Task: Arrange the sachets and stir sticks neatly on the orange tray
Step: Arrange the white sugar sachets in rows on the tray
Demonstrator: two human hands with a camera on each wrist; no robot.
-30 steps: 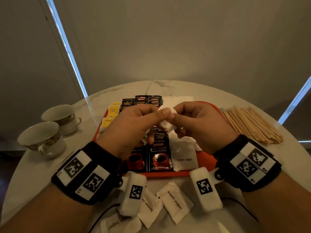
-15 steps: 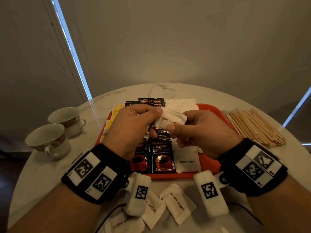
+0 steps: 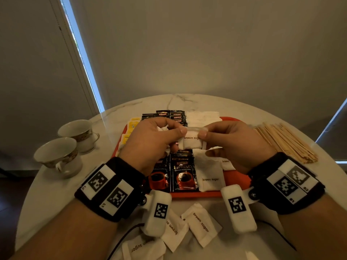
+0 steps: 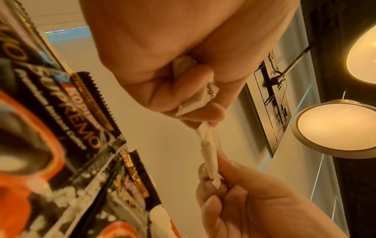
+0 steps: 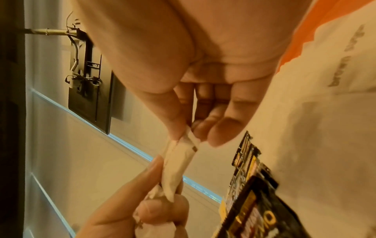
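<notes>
Over the orange tray (image 3: 206,194), both hands hold one white brown sugar sachet (image 3: 190,144) by its ends. My left hand (image 3: 178,133) pinches the left end and keeps more folded white sachets (image 4: 195,99) tucked in its palm. My right hand (image 3: 203,136) pinches the right end between thumb and forefinger. The wrist views show the same sachet (image 4: 209,153) (image 5: 179,161) stretched between the two pinches. Black coffee sachets (image 3: 185,173) and a brown sugar sachet (image 3: 210,175) lie on the tray. A heap of wooden stir sticks (image 3: 285,143) lies on the table right of the tray.
Yellow sachets (image 3: 133,124) and white sachets (image 3: 202,117) line the tray's far side. Loose brown sugar sachets (image 3: 201,224) lie on the marble table in front of the tray. Two teacups (image 3: 60,156) (image 3: 78,132) stand at the left.
The hands have drawn apart, and the sachet that was bunched between the fingertips is now spread flat between them with its label facing me.
</notes>
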